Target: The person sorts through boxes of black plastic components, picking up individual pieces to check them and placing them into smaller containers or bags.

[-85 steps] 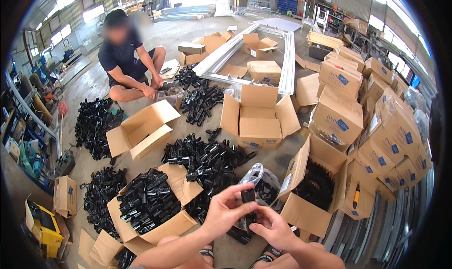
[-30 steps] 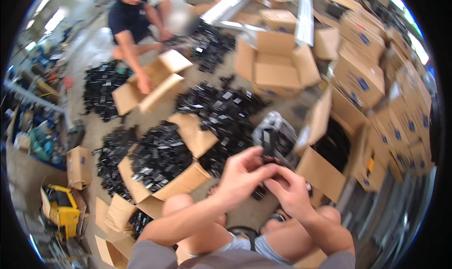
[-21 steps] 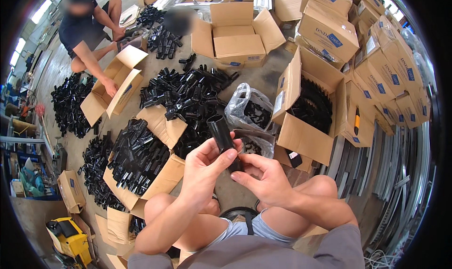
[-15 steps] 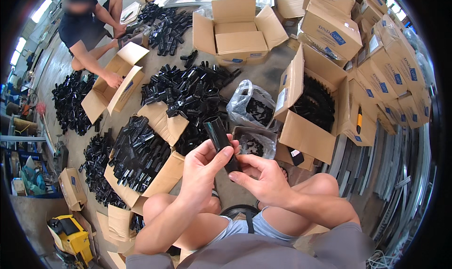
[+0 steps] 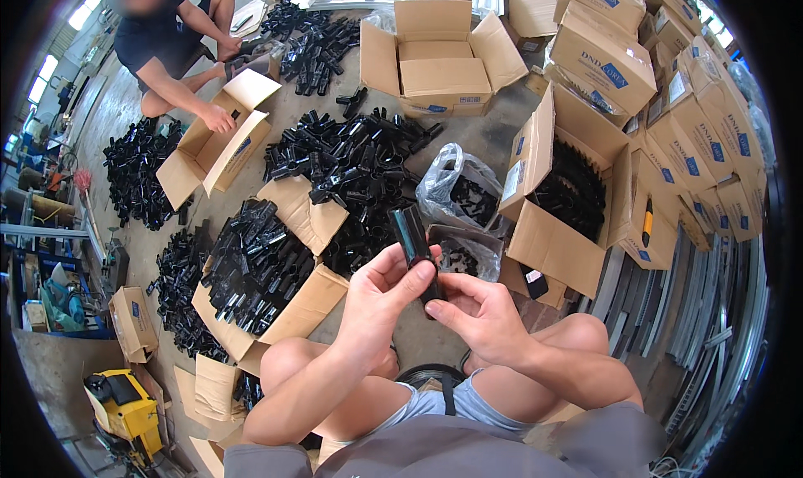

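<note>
A glossy black tubular plastic part [image 5: 411, 237] is held upright and slightly tilted in front of me, above my lap. My left hand [image 5: 386, 287] wraps its middle, thumb on the near side. At the lower end my right hand [image 5: 475, 311] pinches it between thumb and fingers; whether a smaller piece is under those fingertips is hidden. Just beyond the hands stand a small open box [image 5: 493, 245] of little black pieces and a clear plastic bag [image 5: 435, 181] with more of them. Similar black parts form a heap [image 5: 351, 156] farther off.
An open carton [image 5: 322, 298] full of black parts stands left of my knees. Another carton [image 5: 552, 252] at the right holds dark ridged pieces. Stacked cartons [image 5: 694, 135] and long metal profiles [image 5: 669, 311] line the right side. A co-worker [image 5: 159, 43] sits at far left, one hand at a box [image 5: 242, 160].
The whole view has shifted slightly, so the scene sits farther right. Both my hands keep their hold on the black part. The co-worker's hand remains at the box.
</note>
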`<state>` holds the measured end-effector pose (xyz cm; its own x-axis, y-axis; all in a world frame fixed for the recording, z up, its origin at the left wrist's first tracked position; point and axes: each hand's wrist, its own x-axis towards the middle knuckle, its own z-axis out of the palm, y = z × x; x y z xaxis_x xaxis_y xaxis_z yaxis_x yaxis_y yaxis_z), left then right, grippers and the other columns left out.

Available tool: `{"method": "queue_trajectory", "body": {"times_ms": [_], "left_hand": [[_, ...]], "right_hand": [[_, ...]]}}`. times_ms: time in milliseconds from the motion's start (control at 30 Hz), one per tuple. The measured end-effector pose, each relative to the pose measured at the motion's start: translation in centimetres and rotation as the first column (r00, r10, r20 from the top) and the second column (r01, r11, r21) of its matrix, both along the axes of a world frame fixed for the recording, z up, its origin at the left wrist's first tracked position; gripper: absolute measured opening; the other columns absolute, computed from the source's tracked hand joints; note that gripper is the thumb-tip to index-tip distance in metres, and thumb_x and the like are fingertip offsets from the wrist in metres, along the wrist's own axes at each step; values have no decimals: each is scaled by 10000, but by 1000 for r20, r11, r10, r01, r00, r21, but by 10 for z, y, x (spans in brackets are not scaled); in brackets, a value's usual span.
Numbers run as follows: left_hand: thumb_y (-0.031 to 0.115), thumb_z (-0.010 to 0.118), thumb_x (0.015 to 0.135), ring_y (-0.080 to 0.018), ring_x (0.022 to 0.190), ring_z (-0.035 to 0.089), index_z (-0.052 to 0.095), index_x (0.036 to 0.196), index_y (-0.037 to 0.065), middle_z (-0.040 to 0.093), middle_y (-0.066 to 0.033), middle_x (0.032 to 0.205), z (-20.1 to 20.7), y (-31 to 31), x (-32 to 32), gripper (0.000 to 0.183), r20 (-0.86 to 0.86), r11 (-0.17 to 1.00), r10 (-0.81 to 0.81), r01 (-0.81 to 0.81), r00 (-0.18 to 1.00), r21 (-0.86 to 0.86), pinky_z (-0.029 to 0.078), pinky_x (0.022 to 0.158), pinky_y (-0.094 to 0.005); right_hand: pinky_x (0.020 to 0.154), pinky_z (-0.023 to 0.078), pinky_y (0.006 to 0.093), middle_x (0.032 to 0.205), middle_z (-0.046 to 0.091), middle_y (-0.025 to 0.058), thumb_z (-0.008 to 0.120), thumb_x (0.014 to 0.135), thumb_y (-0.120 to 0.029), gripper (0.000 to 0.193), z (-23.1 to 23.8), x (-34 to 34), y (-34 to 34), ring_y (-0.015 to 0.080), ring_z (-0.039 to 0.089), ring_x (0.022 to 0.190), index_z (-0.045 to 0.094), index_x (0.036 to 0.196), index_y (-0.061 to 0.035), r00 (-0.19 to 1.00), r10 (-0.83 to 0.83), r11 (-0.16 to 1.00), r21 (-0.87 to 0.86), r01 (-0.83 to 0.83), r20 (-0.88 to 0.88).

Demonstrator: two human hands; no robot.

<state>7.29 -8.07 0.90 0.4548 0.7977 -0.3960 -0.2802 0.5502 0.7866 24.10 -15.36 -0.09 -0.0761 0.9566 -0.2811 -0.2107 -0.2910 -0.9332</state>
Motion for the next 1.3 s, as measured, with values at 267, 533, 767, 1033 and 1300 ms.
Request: {"method": "queue_trajectory", "body": {"times_ms": [267,533,767,1033,1300], "left_hand": [[83,763,947,-94,1015,692,681,1247,28,742,-56,1161,3,2,-4,316,-102,990,-140,139,985,-16,549,892,-259],[31,728,965,-112,1049,683,643,1230,-10,730,-85,1173,8,3,-7,281,24,998,-55,55,998,24,556,956,-282],[-42,750,906,-157,1057,702,601,1319,-78,729,-124,1184,18,31,-31,440,-259,926,98,8,961,377,571,941,-301],[-9,794,815,-146,817,765,681,1271,51,788,-133,951,13,50,-36,474,-569,778,231,201,789,595,588,706,-294],[-5,739,935,-103,1166,619,552,1416,-23,668,-55,1311,43,63,-49,517,-108,986,-116,127,987,109,501,1038,-289]], "right_hand": [[965,561,311,1217,696,184,763,959,-113,502,6,2,5,183,688,1112,536,1361,86,998,-67,996,-62,66,-12],[912,580,325,1101,687,126,763,957,-101,338,11,-1,0,175,694,1060,520,1166,8,989,-131,991,-19,132,63],[766,576,322,895,727,119,650,1009,-201,228,-47,96,87,190,721,857,656,1067,19,880,-129,968,-133,211,456],[902,563,534,1034,729,272,607,856,-98,178,-264,137,198,447,704,1013,749,936,-28,86,38,990,-49,134,996],[838,578,535,1006,742,233,424,1040,-209,366,-403,126,240,418,722,952,722,1001,0,153,9,976,-42,212,988]]}}
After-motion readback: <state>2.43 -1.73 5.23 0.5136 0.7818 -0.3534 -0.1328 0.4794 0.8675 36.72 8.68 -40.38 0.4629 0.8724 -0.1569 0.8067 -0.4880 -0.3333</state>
